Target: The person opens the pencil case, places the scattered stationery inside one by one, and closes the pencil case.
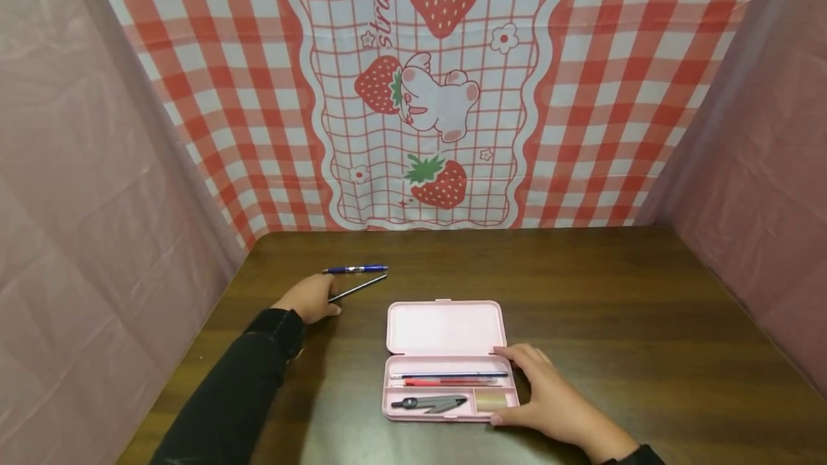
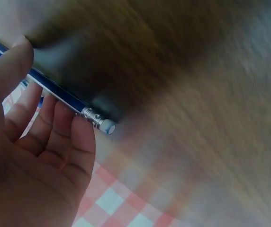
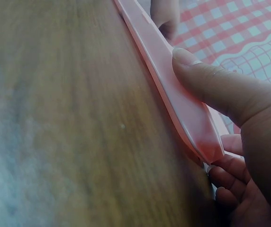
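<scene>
My left hand [image 1: 312, 298] is at the left of the table and holds a dark blue pencil [image 2: 62, 93] between thumb and fingers. Its white eraser end, with a silver ferrule, sticks out past the fingertips in the left wrist view. Just beyond that hand lies a blue pen [image 1: 355, 269]. My right hand [image 1: 549, 397] grips the right end of an open pink pencil case [image 1: 446, 329], thumb on the front wall, fingers round the end. Inside are a blue pencil [image 1: 446, 374], a red pen [image 1: 446, 382], a grey compass [image 1: 429, 403] and a tan block [image 1: 491, 400].
The brown wooden table [image 1: 581, 293] carries all these things. A red-and-white checked strawberry cloth [image 1: 426, 92] hangs at its back edge. Pink curtains [image 1: 97, 199] hang at both sides. The case's lid is flipped back, away from me.
</scene>
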